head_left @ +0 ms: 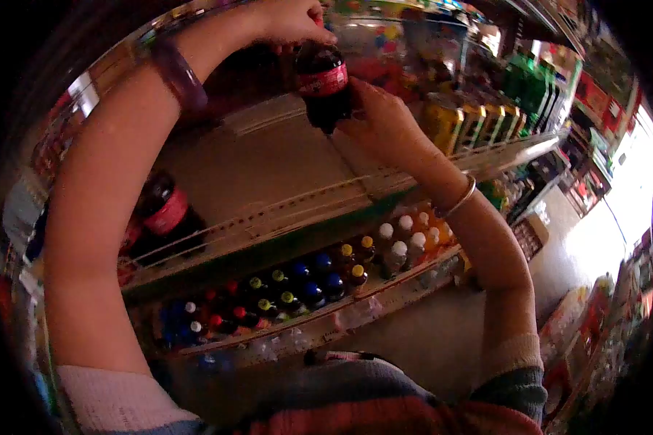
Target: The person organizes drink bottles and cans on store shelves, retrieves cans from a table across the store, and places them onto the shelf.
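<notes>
Your right hand grips the side of a dark, red-labelled bottle, held over a shelf | your left hand curls at the bottle's top, its grip unclear | another red-labelled bottle sits left | below, small bottles with coloured caps stand in rows.

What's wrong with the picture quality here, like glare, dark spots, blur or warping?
Head view: glare washes out the bright area at far right. Head view: the held bottle is dark below its label, whose print is too soft to read. Head view: the packages beyond it look smeared; wide-angle distortion shows within black, rounded corners.
</notes>
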A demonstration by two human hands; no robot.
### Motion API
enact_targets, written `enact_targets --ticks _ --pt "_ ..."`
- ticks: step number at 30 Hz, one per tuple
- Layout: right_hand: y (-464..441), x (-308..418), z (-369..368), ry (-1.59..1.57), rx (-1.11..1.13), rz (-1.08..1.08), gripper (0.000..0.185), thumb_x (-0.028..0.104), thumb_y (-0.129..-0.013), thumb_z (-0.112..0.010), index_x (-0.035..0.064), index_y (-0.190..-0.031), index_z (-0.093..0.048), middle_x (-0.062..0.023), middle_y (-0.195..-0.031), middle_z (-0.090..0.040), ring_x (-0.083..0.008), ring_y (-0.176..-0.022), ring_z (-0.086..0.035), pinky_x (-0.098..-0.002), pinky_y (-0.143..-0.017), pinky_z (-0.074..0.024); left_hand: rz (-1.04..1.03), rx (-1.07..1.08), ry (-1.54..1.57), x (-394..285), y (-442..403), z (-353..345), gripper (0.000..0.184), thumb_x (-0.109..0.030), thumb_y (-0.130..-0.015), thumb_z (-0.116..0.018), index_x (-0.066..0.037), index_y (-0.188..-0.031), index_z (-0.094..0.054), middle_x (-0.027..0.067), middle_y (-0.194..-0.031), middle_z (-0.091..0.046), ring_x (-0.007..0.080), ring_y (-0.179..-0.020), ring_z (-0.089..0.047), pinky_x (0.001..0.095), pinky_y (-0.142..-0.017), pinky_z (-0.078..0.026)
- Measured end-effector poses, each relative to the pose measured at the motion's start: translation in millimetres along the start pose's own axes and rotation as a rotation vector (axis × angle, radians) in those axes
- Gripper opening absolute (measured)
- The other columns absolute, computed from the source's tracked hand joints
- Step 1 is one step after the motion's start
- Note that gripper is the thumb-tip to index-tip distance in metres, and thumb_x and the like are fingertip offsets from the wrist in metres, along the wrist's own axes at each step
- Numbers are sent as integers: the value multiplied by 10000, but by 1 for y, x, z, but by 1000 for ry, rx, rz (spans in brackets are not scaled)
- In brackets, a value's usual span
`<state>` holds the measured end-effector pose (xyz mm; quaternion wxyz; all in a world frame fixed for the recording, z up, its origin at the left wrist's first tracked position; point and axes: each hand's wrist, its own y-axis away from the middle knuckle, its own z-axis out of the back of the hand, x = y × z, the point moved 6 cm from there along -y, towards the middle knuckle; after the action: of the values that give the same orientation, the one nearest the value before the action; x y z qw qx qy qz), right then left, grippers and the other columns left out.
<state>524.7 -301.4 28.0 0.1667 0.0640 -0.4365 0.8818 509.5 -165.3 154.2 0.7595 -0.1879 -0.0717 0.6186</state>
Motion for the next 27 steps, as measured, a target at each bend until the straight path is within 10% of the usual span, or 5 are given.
enact_targets --ticks 6,27 --pt "-41 52 -66 -180 260 42 480 156 -722 -711 -3 -1128 -509 -164 -959 -645 -257 -889 -648 -350 -774 -502 132 54 -139 45 66 17 376 -364 -759 -707 -10 -759 -583 52 -622 -563 144 -512 -561 295 -421 -452" --pt "-68 138 -169 -401 578 244 399 80 -769 -646 3 -1140 -522 -143 -996 -636 -206 -927 -604 -341 -825 -472 377 172 -284 117 181 42 476 -423 -706 -732 39 -753 -629 109 -569 -583 192 -476 -577 333 -446 -457"
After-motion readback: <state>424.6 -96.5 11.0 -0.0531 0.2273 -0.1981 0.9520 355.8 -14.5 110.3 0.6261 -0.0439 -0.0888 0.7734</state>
